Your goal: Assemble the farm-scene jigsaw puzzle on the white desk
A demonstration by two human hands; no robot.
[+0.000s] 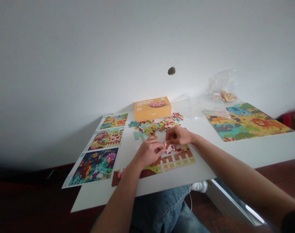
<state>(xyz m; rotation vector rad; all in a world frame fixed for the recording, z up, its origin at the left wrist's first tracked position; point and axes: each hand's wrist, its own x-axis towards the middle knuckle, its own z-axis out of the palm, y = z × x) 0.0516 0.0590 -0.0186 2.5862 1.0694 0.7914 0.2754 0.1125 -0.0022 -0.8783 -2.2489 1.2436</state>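
Note:
My left hand [149,151] and my right hand [178,135] meet over a partly assembled jigsaw puzzle [177,161] showing a white fence and a brown-patched cow. Between their fingertips is a small puzzle piece [165,144], its picture mostly hidden. Thumb and fingers of both hands are closed at it. Below my left wrist the joined strip carries on, with a pink pig [120,173] at its left end. Just beyond my hands lies a heap of loose puzzle pieces [148,127].
An orange puzzle box [152,113] stands behind the heap on the white table [147,191]. At left lies a sheet with three printed pictures [94,166]. A completed animal puzzle [249,124] and a clear plastic bag [222,85] with pieces inside are at right.

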